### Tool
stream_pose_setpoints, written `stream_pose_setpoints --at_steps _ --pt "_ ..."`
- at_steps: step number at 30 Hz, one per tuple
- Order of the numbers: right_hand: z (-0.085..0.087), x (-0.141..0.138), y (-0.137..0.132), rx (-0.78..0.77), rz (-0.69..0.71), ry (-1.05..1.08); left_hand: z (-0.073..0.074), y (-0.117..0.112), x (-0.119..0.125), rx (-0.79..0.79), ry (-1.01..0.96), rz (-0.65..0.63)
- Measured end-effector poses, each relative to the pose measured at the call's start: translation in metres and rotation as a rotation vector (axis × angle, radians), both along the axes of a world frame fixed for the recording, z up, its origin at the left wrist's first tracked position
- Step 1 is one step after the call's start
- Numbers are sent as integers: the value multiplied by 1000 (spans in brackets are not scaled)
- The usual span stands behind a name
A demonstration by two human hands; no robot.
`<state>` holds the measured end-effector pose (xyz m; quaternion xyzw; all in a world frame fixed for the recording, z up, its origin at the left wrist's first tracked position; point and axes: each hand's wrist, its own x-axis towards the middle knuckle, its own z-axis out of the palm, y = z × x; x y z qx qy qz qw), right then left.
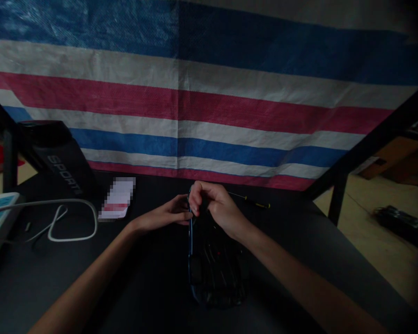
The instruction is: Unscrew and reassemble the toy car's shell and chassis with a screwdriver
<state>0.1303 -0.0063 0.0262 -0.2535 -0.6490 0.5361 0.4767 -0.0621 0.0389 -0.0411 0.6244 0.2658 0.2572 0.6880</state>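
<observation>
A dark toy car with a blue side edge stands on the black table in front of me, its underside seemingly turned up toward me. At its far left end, my left hand grips the edge between thumb and fingers. Over the same far end, my right hand is closed with curled fingers, and what its fingertips pinch is hidden in shadow. Just behind the right hand lies a screwdriver with a black and yellow handle, its thin shaft pointing left. Dim light hides most detail on the car.
A phone lies left of my hands. Farther left are a white cable, a power strip and a dark box marked SPORT. Behind the table hangs a striped tarp. Black frame bars flank both sides.
</observation>
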Motion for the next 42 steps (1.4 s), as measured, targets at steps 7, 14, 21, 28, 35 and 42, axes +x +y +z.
stream_pose_setpoints --at_steps 7,14,21,28,35,42 --pt "-3 -12 2 -320 89 191 -1 1 0 -17 -4 -1" --pt "-7 -27 10 -492 178 362 -3 1 -1 -31 6 44" --pt "-10 -29 20 -550 170 326 -2 2 -1 -20 18 31" --pt "-12 -36 32 -570 331 243 -2 1 -4 -26 67 75" --pt "20 15 31 -550 152 374 -2 4 -2 -20 34 -10" --pt "-42 102 2 -369 -466 -126 -6 7 -3 8 72 43"
